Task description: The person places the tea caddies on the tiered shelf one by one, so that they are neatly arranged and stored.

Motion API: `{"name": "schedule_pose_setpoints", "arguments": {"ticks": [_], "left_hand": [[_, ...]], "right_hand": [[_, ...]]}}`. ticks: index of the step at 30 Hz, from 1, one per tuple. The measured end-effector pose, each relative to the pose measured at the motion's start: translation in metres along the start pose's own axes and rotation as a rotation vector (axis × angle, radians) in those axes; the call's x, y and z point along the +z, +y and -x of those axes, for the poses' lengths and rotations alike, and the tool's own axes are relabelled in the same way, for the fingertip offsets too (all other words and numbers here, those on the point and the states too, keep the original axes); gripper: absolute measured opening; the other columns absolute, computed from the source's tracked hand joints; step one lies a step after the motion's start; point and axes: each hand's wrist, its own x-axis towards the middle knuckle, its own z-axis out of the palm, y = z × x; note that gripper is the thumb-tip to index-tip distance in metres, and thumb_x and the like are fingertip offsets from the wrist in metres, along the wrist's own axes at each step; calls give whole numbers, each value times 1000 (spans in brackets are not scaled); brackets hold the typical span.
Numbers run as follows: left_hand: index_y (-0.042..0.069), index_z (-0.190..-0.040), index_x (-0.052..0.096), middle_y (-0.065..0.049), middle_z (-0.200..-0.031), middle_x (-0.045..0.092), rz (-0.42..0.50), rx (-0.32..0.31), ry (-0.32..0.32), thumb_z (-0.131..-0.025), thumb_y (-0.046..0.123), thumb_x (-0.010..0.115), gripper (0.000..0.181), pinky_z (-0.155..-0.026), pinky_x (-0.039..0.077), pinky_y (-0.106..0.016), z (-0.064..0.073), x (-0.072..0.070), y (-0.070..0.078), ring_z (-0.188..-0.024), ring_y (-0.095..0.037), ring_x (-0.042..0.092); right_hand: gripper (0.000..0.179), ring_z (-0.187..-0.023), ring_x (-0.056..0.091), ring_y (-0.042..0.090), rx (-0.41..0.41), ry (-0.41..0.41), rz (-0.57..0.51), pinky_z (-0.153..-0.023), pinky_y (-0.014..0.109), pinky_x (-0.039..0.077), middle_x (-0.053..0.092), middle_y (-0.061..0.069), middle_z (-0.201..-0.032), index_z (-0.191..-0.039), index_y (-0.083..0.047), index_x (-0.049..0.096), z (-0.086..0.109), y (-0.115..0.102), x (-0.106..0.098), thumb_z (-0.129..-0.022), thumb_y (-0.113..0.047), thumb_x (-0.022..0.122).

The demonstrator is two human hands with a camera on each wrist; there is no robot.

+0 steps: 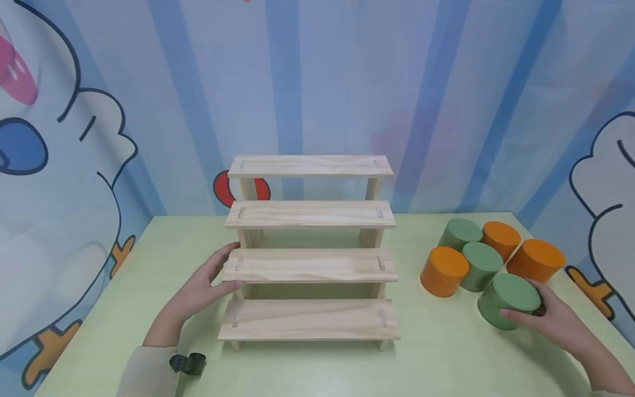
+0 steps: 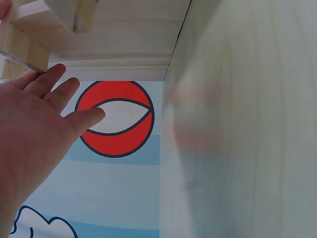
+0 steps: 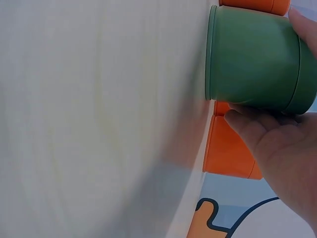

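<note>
A four-tier wooden step shelf (image 1: 310, 264) stands mid-table. My left hand (image 1: 200, 286) is at its left side, thumb by the front edge of the second tier up. The left wrist view has that hand's fingers (image 2: 67, 94) extended beside a wooden leg (image 2: 25, 47). Off to the right, my right hand (image 1: 563, 320) grips a lidded green canister (image 1: 511, 300), thumb on the near side and fingers round the far side. Seen from the right wrist, the green canister (image 3: 255, 59) is upright, its base close to the tabletop.
Behind the held canister cluster two more green canisters (image 1: 481, 267) and several orange canisters (image 1: 444, 273). A pale table (image 1: 446, 364) backs onto a blue striped cartoon curtain (image 1: 342, 82). A black strap device (image 1: 188, 364) is at the left wrist.
</note>
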Motion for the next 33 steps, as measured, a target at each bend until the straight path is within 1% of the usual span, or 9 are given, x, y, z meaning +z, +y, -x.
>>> {"name": "schedule_pose_setpoints", "arguments": {"ticks": [5,10,14,19,26,33], "left_hand": [[8,-151,26,-21,-154,26,-3,-5,1,-90,16,66,74,-104,17,-73,0,1,0,-142,-45,16],[8,-151,26,-21,-154,26,-2,-4,2,-90,16,66,73,-103,18,-74,0,1,0,-142,-45,17],[8,-151,26,-21,-154,26,12,-2,1,-90,15,66,73,-103,17,-75,0,1,-1,-142,-46,16],[8,-151,26,-20,-154,26,17,-1,3,-90,15,66,73,-103,18,-74,0,2,-1,-142,-46,17],[7,-151,25,-21,-155,23,23,-11,7,-90,15,66,74,-105,18,-73,1,3,0,-142,-46,16],[5,-149,25,-22,-155,23,40,-11,3,-90,15,66,72,-106,16,-71,0,4,0,-143,-46,15]], "right_hand": [[94,-118,41,55,2,1,-21,-82,57,47,32,39,-138,-147,12,8,-1,2,1,-92,-41,63],[94,-119,40,55,2,18,-38,-83,58,47,32,39,-137,-146,13,10,-2,1,3,-91,-41,64],[95,-119,40,55,10,21,-21,-83,58,47,32,39,-138,-146,13,10,-1,0,2,-91,-42,64],[94,-118,41,55,-2,10,8,-81,57,48,33,39,-138,-147,12,11,0,-3,-1,-91,-42,64],[99,-114,45,55,-22,57,64,-79,56,50,37,40,-134,-145,15,15,0,-16,-2,-87,-45,68],[94,-106,53,49,-56,103,89,-72,48,53,44,37,-127,-141,14,22,3,-33,-10,-85,-43,71]]}}
